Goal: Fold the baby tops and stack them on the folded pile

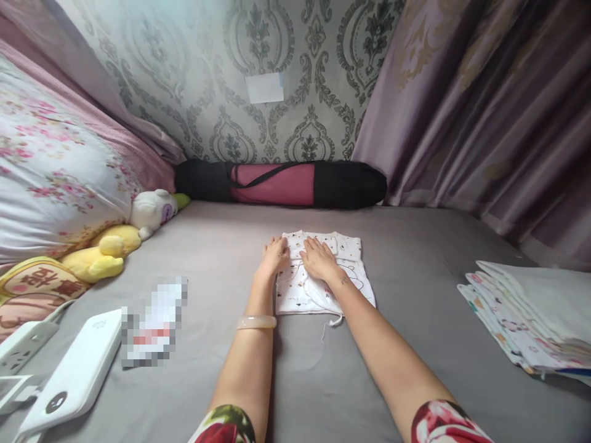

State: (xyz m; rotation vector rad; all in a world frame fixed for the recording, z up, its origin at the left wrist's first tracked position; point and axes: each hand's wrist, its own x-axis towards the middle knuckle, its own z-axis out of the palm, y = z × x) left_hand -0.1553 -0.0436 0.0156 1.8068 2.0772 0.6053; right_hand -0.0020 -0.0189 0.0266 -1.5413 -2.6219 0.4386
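Note:
A small white baby garment with a tiny print and a line-drawn figure lies folded on the grey bed sheet. White tie strings trail from its near edge. My left hand rests at its left edge, with a pale bangle on that wrist. Flat on the upper middle of the cloth lies my right hand, its fingers stretched out. Neither hand grips anything that I can see.
Folded cloths are stacked at the right. Along the wall lies a black and pink roll bag. Plush toys, a floral pillow, a white power bank, a power strip and a blurred-out item are at the left.

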